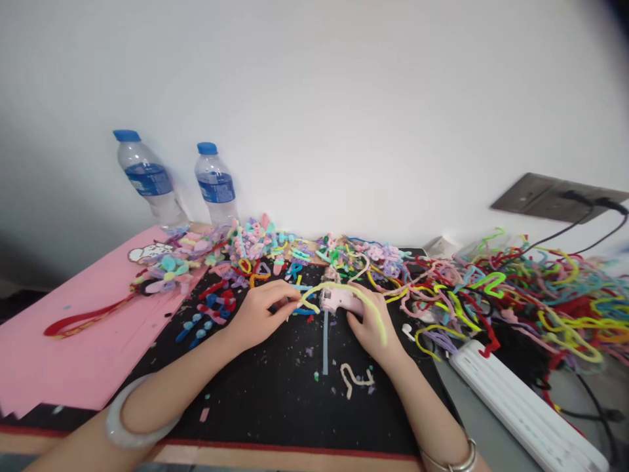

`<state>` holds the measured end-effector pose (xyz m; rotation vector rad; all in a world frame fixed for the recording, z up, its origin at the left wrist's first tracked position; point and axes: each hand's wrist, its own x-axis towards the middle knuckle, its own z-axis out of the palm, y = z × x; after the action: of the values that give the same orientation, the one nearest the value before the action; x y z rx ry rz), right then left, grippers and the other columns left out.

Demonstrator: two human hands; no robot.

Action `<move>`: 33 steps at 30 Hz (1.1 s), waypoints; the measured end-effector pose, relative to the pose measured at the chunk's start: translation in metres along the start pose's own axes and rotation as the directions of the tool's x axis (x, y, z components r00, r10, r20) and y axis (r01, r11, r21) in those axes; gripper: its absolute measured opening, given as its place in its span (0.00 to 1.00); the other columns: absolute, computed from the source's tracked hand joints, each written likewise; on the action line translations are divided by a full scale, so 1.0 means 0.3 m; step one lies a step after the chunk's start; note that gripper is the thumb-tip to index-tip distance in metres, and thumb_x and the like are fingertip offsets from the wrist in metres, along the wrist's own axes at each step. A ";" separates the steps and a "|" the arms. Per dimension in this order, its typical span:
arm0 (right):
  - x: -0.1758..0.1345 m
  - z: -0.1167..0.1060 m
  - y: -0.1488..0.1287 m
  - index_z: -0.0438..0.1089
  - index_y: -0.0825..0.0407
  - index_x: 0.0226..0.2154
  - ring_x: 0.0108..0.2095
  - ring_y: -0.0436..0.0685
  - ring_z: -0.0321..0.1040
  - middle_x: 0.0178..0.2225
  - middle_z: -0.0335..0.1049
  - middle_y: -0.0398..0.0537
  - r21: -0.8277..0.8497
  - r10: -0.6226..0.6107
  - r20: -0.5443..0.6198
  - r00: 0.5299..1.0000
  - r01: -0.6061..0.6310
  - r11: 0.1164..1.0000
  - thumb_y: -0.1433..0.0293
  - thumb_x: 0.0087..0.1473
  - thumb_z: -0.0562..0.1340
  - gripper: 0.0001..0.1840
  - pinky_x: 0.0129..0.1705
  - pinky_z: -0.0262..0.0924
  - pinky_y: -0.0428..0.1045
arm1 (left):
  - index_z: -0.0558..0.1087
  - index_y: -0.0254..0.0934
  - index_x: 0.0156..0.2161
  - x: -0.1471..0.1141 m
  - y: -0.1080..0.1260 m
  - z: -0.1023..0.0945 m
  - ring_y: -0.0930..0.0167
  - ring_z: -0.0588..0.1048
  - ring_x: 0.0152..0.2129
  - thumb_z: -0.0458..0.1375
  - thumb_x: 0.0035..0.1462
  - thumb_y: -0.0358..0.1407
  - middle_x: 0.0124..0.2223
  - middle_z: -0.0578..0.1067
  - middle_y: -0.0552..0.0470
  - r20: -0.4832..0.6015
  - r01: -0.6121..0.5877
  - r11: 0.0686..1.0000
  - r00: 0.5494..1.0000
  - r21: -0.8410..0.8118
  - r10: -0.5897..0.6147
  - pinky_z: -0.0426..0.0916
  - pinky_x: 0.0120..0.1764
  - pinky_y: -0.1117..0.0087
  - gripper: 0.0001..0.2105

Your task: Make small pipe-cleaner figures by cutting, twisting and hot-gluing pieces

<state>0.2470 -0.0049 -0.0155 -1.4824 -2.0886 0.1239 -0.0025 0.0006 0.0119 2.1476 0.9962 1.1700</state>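
Note:
My left hand (263, 313) is closed in a pinch on one end of a pale yellow pipe cleaner (339, 286). The pipe cleaner arcs over to the right, and its far part passes over my right hand. Wrapped in my right hand (376, 321) is a small pale pink handheld device (340, 300), its front end pointing left; its exact kind is unclear. Just below that front end, a blue-grey strip (325, 344) runs toward me. Blue and red bent pipe cleaners (213, 308) lie left of my left hand. A cream pipe cleaner piece (351, 380) lies below my right hand.
Piles of coloured pipe cleaners (535, 288) spread along the back and right. Two water bottles (216, 187) stand by the wall. A pink board (83, 321) with a red strap (88, 320) lies left of the black mat (265, 400). A white power strip (525, 406) sits at right.

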 end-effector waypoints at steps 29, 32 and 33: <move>-0.015 -0.066 -0.190 0.69 0.52 0.35 0.22 0.49 0.57 0.26 0.66 0.43 0.550 -0.105 0.034 0.994 0.069 0.832 0.76 0.48 0.60 0.10 0.23 0.54 0.45 | 0.70 0.34 0.39 -0.024 0.028 0.039 0.73 0.71 0.34 0.48 0.61 0.29 0.36 0.73 0.48 0.294 -0.247 0.962 0.934 0.116 0.204 0.65 0.38 0.74 0.08; -0.010 -0.073 -0.187 0.70 0.51 0.34 0.28 0.51 0.64 0.29 0.69 0.45 0.573 -0.123 0.039 0.992 0.078 0.816 0.75 0.51 0.59 0.07 0.30 0.59 0.46 | 0.70 0.34 0.39 -0.025 0.027 0.038 0.73 0.71 0.34 0.48 0.61 0.29 0.36 0.73 0.48 0.290 -0.236 0.964 0.937 0.118 0.194 0.65 0.38 0.74 0.08; -0.008 -0.075 -0.184 0.70 0.51 0.34 0.30 0.52 0.65 0.30 0.69 0.46 0.580 -0.135 0.039 0.990 0.088 0.810 0.75 0.51 0.59 0.06 0.32 0.60 0.47 | 0.70 0.34 0.39 -0.025 0.027 0.038 0.73 0.71 0.34 0.48 0.61 0.29 0.36 0.73 0.48 0.292 -0.235 0.965 0.937 0.117 0.193 0.65 0.38 0.74 0.08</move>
<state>0.2122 -0.0337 0.0236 -0.9895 -1.9424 0.7182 0.0075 -0.0112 0.0081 2.5082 0.7600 0.8722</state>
